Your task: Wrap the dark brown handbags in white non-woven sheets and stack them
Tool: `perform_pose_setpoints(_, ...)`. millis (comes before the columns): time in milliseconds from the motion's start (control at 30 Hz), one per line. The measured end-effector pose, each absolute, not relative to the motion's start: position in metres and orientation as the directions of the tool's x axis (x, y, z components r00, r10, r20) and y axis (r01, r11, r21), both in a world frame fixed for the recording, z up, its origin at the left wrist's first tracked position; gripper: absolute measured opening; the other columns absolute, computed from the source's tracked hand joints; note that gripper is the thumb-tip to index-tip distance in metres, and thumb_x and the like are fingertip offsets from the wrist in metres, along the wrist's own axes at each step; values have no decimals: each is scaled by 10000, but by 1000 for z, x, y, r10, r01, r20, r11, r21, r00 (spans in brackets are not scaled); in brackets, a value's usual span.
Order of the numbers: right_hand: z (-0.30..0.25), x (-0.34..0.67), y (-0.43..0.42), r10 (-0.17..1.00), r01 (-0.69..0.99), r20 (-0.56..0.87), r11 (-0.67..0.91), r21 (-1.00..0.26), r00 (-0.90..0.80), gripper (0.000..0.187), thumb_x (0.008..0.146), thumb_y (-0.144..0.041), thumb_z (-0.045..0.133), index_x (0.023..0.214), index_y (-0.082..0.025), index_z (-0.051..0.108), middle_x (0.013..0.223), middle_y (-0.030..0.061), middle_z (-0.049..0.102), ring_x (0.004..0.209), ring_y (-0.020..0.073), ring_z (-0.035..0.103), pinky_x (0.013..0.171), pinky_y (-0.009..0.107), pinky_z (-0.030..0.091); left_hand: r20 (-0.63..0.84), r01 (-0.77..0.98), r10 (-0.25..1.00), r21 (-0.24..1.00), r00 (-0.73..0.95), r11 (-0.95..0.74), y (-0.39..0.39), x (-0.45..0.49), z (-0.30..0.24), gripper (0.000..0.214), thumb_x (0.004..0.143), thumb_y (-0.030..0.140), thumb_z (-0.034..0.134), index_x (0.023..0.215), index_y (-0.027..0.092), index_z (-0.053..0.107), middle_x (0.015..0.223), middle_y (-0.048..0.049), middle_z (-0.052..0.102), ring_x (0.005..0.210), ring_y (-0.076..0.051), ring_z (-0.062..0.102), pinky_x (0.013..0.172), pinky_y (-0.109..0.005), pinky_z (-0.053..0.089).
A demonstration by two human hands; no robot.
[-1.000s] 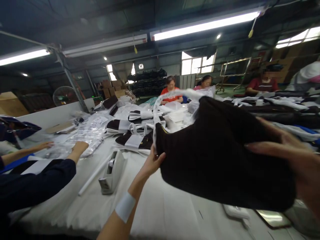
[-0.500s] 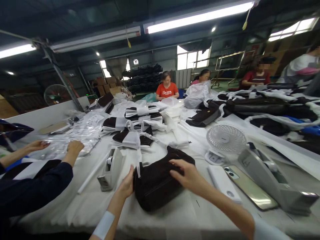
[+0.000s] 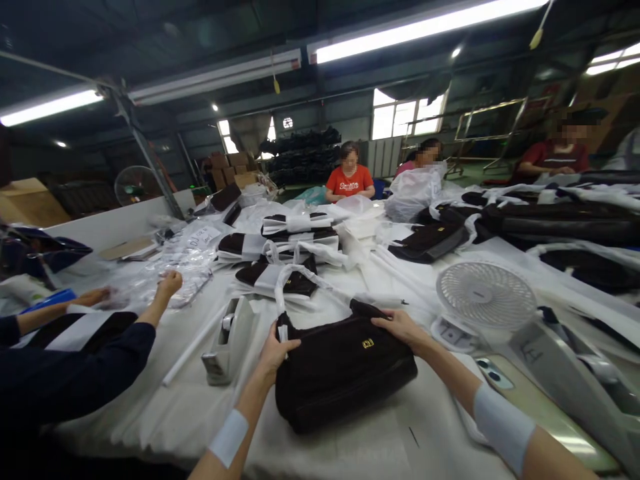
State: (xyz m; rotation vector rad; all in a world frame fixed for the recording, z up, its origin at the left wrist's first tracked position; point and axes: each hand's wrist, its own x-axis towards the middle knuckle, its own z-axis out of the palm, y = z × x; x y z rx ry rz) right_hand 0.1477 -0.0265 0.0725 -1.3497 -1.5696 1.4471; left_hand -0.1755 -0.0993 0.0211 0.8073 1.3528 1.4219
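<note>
A dark brown handbag [image 3: 340, 370] with a small gold emblem lies flat on the white-covered table [image 3: 165, 413] in front of me. Its strap is wrapped in white paper [image 3: 295, 280] and arches up behind it. My left hand [image 3: 274, 350] grips the bag's left end, fingers curled over the edge. On the bag's top right corner rests my right hand [image 3: 403, 327], fingers bent down on it. Both my wrists wear white bands.
A tape dispenser [image 3: 227, 343] and a white tube [image 3: 193, 347] lie left of the bag. A small white fan [image 3: 483, 300], a phone [image 3: 505, 387] and a grey device [image 3: 560, 373] sit to the right. Wrapped bags [image 3: 280, 250] are piled behind. A co-worker's dark-sleeved arm [image 3: 80, 373] works at the left. Other people sit beyond.
The bag came down from the air in front of me onto the table, then turned so its emblem side faces up. My hands shifted to its two ends.
</note>
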Motion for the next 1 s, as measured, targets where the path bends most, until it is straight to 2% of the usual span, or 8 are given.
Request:
perform_pose_setpoints(133, 112, 158, -66, 978, 93, -98, -82, -992, -184, 450, 711, -378, 715, 1120, -192, 702, 879, 34, 761, 802, 242, 715, 696, 326, 585, -49, -157, 975, 987, -218, 15, -103, -182, 63, 1050, 558, 179, 876, 1456, 291, 343, 1210, -59, 645, 1019, -211, 646, 910, -318, 521)
perform_pose_setpoints(267, 109, 166, -109, 997, 19, -79, -79, -997, -22, 566, 705, -413, 752, 1224, -203, 667, 947, 48, 762, 810, 254, 719, 686, 339, 593, -51, -97, 992, 994, -117, 40, -108, -181, 74, 1058, 549, 208, 883, 1458, 303, 349, 1248, -62, 635, 1033, -225, 648, 901, -332, 530)
perform_pose_setpoints(333, 83, 168, -119, 995, 61, -88, -91, -994, 49, 567, 707, -427, 741, 1222, -201, 671, 957, 54, 762, 821, 264, 719, 685, 349, 591, -111, -29, 973, 994, -201, 107, -109, -177, 55, 1022, 535, 176, 881, 1430, 275, 399, 1198, -62, 660, 1030, -224, 652, 909, -326, 523)
perform_pose_setpoints(467, 16, 175, -116, 981, 293, -124, -164, -942, 149, 441, 715, -437, 653, 1032, -146, 749, 880, 76, 765, 873, 312, 712, 733, 396, 575, -209, 54, 889, 966, -408, 252, -106, -170, 2, 825, 528, 109, 855, 1286, 138, 530, 925, -63, 698, 926, -246, 672, 896, -373, 520)
perform_pose_setpoints(567, -9, 179, -104, 982, 396, -102, -157, -905, 157, 478, 732, -451, 598, 1051, -128, 746, 902, 84, 765, 893, 314, 709, 786, 401, 554, -191, 69, 866, 966, -462, 250, -100, -170, -17, 706, 555, 92, 831, 1206, 125, 560, 835, -35, 675, 836, -216, 671, 844, -346, 526)
perform_pose_setpoints(667, -7, 176, -87, 984, 397, -74, -132, -908, 159, 496, 745, -447, 573, 1089, -127, 734, 917, 85, 764, 875, 294, 712, 782, 378, 547, -162, 72, 870, 973, -466, 219, -91, -168, -16, 735, 586, 115, 829, 1251, 140, 517, 827, -25, 667, 751, -177, 660, 758, -301, 531)
perform_pose_setpoints(867, 6, 178, -77, 961, 456, -68, -189, -870, 269, 459, 758, -519, 580, 935, -130, 746, 877, 130, 753, 918, 333, 695, 839, 427, 531, -115, 97, 870, 978, -479, 183, -88, -175, -1, 844, 691, 388, 817, 1370, 155, 374, 903, -48, 640, 729, -151, 633, 711, -282, 518)
perform_pose_setpoints(1000, 1, 201, -127, 976, 317, -168, -204, -926, 139, 677, 798, -668, 526, 1222, -151, 628, 935, 116, 744, 862, 292, 704, 760, 406, 571, -125, 106, 870, 975, -477, 197, -151, -190, -11, 878, 809, 614, 611, 1448, 159, 215, 884, -43, 618, 684, -161, 628, 691, -321, 527)
